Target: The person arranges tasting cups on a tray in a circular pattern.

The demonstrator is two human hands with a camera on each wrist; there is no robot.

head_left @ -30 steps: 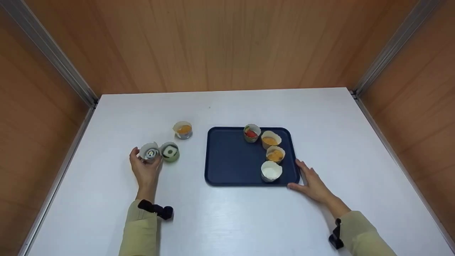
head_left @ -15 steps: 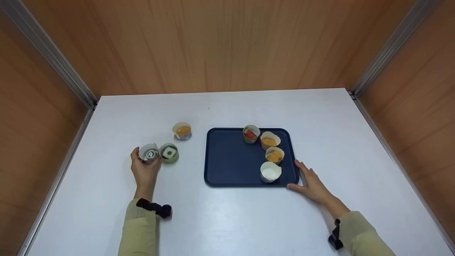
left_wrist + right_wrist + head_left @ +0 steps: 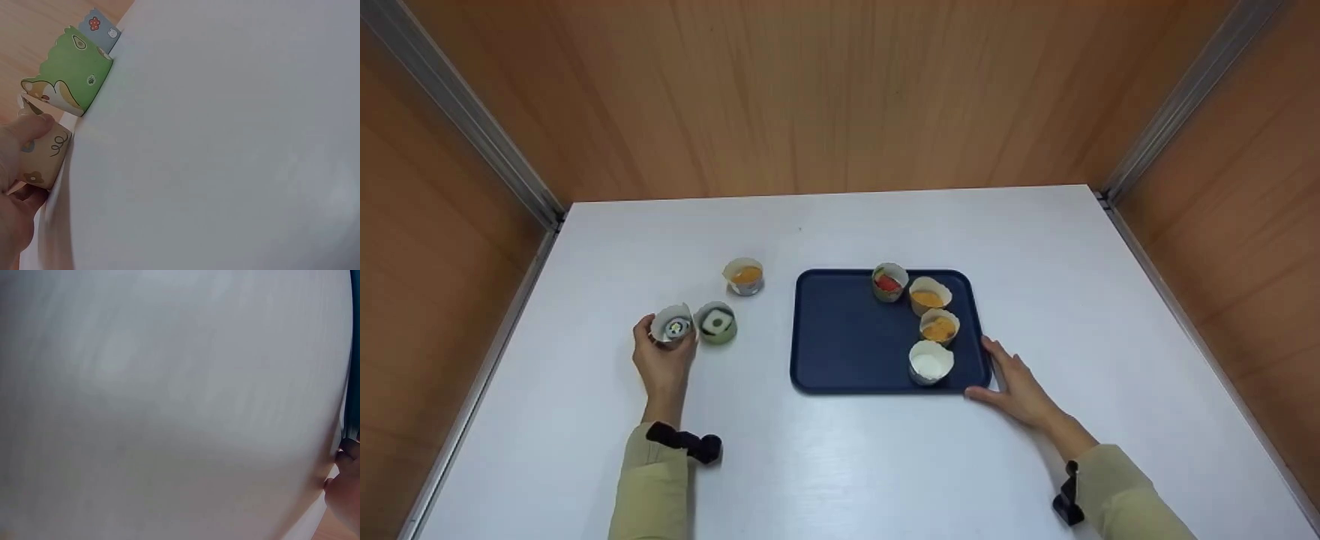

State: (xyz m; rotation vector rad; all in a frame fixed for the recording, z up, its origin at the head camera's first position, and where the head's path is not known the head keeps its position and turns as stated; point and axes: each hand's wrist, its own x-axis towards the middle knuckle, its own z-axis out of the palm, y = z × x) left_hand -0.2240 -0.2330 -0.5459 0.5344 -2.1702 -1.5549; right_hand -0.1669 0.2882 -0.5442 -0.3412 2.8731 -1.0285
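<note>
In the head view my left hand (image 3: 663, 367) grips a paper cupcake cup (image 3: 672, 325) between thumb and fingers, with a small patterned round thing inside. Its beige side (image 3: 49, 154) with a brown flower shows in the left wrist view. Just right of it stands a green cupcake cup (image 3: 716, 322) holding a white square piece. An orange-filled cup (image 3: 743, 277) is further back. My right hand (image 3: 1024, 394) touches the lower right corner of the dark blue tray (image 3: 847, 337), fingers straight along its side and thumb at the front edge.
On the tray's right side stand a cup with red filling (image 3: 889, 283), two cups with orange filling, the rear one (image 3: 930, 295) and the front one (image 3: 939, 328), and a white-looking cup (image 3: 931, 363). Wooden panels (image 3: 840, 97) wall the white table (image 3: 825, 465) on three sides.
My left hand and its cup have shifted slightly left, and a thin gap now shows beside the green cup. The right hand and tray stay put.
</note>
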